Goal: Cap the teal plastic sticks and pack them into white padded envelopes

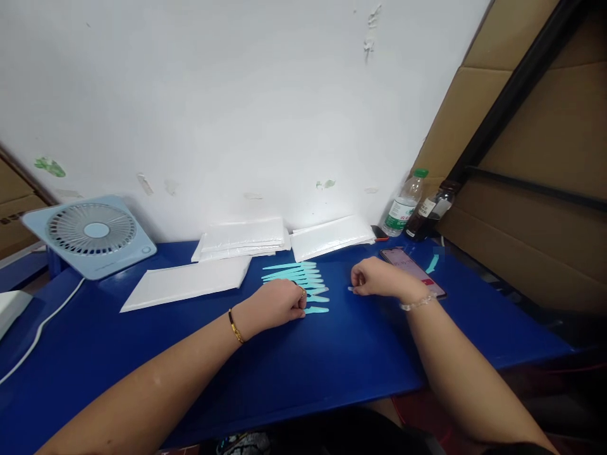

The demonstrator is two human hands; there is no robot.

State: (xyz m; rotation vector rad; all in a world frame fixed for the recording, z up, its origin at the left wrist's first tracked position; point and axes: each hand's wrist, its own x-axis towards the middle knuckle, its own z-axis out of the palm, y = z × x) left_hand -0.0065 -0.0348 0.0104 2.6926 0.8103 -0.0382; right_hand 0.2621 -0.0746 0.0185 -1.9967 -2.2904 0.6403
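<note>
Several turquoise eyebrow razors (310,273) lie side by side in a row on the blue table (332,373). My left hand (282,300) is closed at the near end of the row, its fingertips on the handle of the nearest eyebrow razor (317,310), whose other end points right. That hand covers the handles of some of the razors. To the right, apart from the row, my right hand (379,278) is closed in a pinch just above the table. A small, pale translucent piece (351,289) sticks out from its fingertips; its kind is too small to make out.
White padded envelopes (241,237) lie behind the razors, with another envelope (184,283) at left. A blue fan (95,234) stands far left. At right are a phone (398,258), a water bottle (403,205), a dark bottle (429,215) and a loose turquoise piece (432,263).
</note>
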